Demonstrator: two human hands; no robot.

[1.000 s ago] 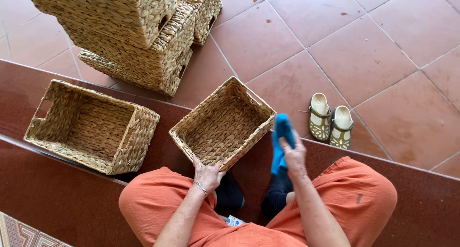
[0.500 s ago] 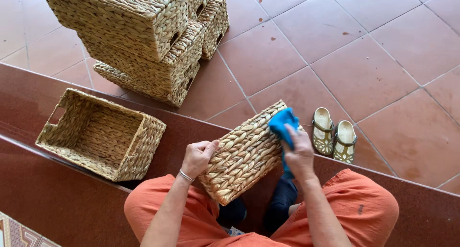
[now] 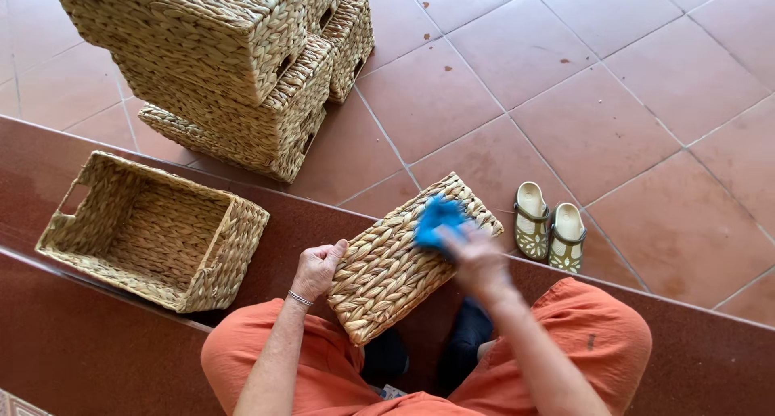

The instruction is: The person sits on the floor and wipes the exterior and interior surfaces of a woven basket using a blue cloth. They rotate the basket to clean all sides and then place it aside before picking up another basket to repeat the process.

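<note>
A woven straw basket (image 3: 387,267) lies turned over on my lap, its flat bottom facing up. My left hand (image 3: 319,267) grips its left edge, a thin bracelet on the wrist. My right hand (image 3: 476,259), blurred by motion, presses a blue cloth (image 3: 438,220) against the basket's upper right part. My orange trousers show below the basket.
An open rectangular woven basket (image 3: 149,230) sits on the dark red step to my left. A stack of several similar baskets (image 3: 234,69) stands on the terracotta tile floor beyond. A pair of tan sandals (image 3: 549,234) rests on the tiles to the right.
The basket has been flipped from opening-up to bottom-up. My left hand shifted to its left edge, and my right hand brought the blue cloth from beside the basket onto its surface.
</note>
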